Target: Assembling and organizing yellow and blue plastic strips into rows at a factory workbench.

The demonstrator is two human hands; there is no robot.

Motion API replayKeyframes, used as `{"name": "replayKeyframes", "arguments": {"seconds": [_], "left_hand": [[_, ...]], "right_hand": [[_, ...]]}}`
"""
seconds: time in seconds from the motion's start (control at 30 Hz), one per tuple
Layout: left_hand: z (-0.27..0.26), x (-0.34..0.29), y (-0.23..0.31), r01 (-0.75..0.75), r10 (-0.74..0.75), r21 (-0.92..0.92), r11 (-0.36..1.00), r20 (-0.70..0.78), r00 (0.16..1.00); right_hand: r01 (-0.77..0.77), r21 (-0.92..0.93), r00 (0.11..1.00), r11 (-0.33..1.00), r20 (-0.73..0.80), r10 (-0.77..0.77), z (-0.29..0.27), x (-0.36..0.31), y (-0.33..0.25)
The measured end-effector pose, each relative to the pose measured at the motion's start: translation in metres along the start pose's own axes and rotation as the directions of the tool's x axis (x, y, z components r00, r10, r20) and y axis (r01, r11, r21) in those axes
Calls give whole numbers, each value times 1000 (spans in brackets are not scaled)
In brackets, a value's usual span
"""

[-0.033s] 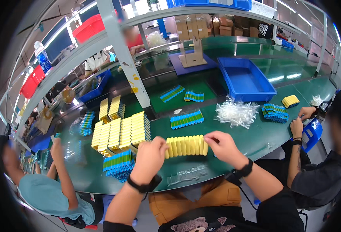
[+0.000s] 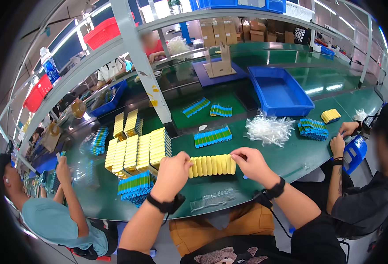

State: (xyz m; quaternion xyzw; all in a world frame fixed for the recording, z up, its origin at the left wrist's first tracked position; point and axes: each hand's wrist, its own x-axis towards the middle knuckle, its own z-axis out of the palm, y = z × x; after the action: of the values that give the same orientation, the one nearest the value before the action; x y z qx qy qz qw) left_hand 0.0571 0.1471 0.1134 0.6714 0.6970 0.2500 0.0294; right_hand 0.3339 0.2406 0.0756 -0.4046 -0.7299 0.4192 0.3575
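Observation:
Between my two hands a row of yellow, rounded flat pieces (image 2: 212, 166) is held up side by side above the green table. My left hand (image 2: 173, 173) pinches the row's left end, and my right hand (image 2: 252, 163) pinches its right end. Just left of my left hand stand stacked rows of the same yellow pieces (image 2: 136, 152). Blue-and-green strips (image 2: 135, 187) are piled in front of that stack. Beyond the held row lies another row of blue-and-green strips (image 2: 213, 137). Clear plastic sleeves (image 2: 212, 199) lie near the table's front edge.
A heap of clear plastic pieces (image 2: 269, 128) sits right of centre, before a blue tray (image 2: 286, 108). A white metal post (image 2: 147, 83) rises behind the yellow stack. Co-workers sit at the left (image 2: 55, 220) and right (image 2: 365, 193).
The held row has shifted very slightly, with its pieces tilted a little differently. Both hands keep their pinch on its ends.

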Motion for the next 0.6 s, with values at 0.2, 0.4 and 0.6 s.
{"name": "replayKeyframes", "arguments": {"seconds": [0.2, 0.4, 0.6], "left_hand": [[39, 51, -41, -29, 17, 66, 997, 178, 984], [41, 55, -47, -14, -28, 127, 992, 318, 948], [36, 53, -37, -247, 273, -119, 962, 488, 829]], "right_hand": [[-5, -60, 999, 998, 36, 7, 18, 43, 56], [0, -248, 995, 969, 101, 26, 13, 41, 47], [587, -338, 809, 736, 214, -547, 39, -22, -1]]}}
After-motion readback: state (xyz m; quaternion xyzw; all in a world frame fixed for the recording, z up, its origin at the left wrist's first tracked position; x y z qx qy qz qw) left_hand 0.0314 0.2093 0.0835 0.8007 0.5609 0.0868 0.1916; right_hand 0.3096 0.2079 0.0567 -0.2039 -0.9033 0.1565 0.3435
